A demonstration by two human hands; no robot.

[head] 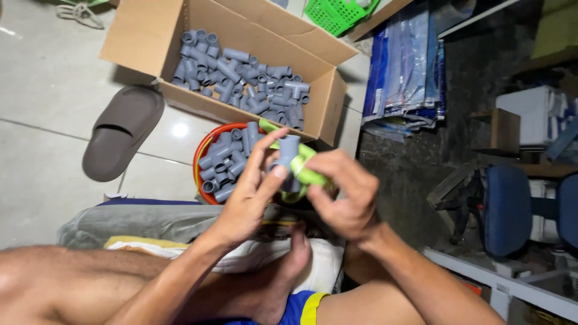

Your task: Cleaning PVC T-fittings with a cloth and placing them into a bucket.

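My left hand (250, 195) and my right hand (343, 192) meet in the middle of the view over my lap. Between them is a grey plastic tee pipe fitting (288, 149) wrapped in a bright green cloth (307, 173). The left fingers pinch the fitting's side; the right hand grips the cloth around it. Just behind the hands stands a round orange basin (201, 157) filled with several grey pipe fittings (226, 164). Further back, an open cardboard box (144, 42) holds many more grey fittings (241, 78).
A brown slipper (120, 132) lies on the tiled floor at left. A green plastic basket (337, 12) sits at the top, blue plastic-wrapped bundles (406, 66) at upper right, and a blue stool (509, 207) at right. My bare legs and a folded cloth fill the bottom.
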